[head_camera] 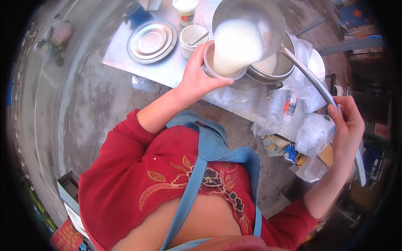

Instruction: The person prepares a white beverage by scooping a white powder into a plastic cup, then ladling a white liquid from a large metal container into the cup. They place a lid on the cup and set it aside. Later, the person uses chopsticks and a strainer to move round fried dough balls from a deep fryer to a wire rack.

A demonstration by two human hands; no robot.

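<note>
My left hand [196, 73] grips a translucent plastic cup [221, 75] around its side. Above it, a large steel ladle [271, 23] is tilted, and milky white liquid [240, 40] runs from its bowl into the cup. The long curved handle is held in my right hand [348, 120], well out to the right. Behind and below the ladle stands a steel pot [287, 73] containing more white liquid, partly hidden by cup and ladle. A white tub [185, 48] with a spoon in it sits just left of the cup.
On the metal table [117, 51] lie a round steel lid [150, 44], a blue container [137, 15] and a filled cup [185, 15]. Bagged stacked plastic cups [273, 108] and a crumpled plastic bag [315, 133] are on the right. A blurred rider on a two-wheeler [55, 37] is in the road.
</note>
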